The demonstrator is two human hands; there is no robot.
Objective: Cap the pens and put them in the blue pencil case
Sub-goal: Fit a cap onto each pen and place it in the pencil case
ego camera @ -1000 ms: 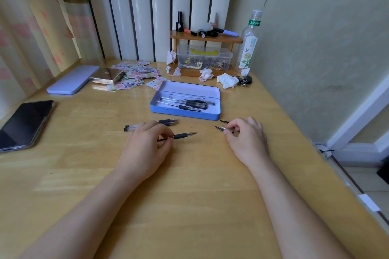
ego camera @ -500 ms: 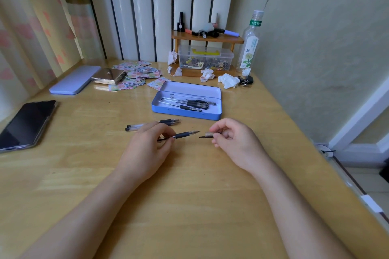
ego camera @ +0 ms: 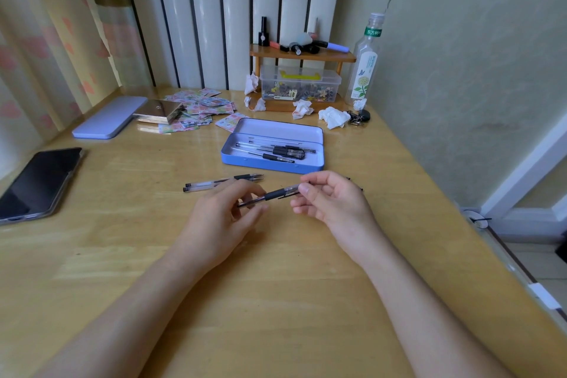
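My left hand [ego camera: 221,221] grips the barrel of a black gel pen [ego camera: 270,195] just above the wooden table. My right hand [ego camera: 334,202] pinches a clear cap [ego camera: 291,189] that sits over the pen's tip end. The blue pencil case [ego camera: 273,164] lies open right behind my hands with several capped pens [ego camera: 276,150] inside. Two uncapped pens [ego camera: 221,182] lie side by side on the table to the left of the case, behind my left hand. A small dark piece, perhaps a cap [ego camera: 359,187], peeks out behind my right hand.
A phone [ego camera: 36,184] lies at the left edge. A lilac case lid [ego camera: 110,116], a metal box [ego camera: 162,110] and scattered stickers [ego camera: 199,107] sit at the back left. A small wooden shelf [ego camera: 300,55], a clear box [ego camera: 300,84], crumpled tissues [ego camera: 333,116] and a bottle [ego camera: 365,67] stand at the back right.
My right hand picked a cap off the table and brought it left onto the tip of the pen in my left hand. The pen has lifted slightly.
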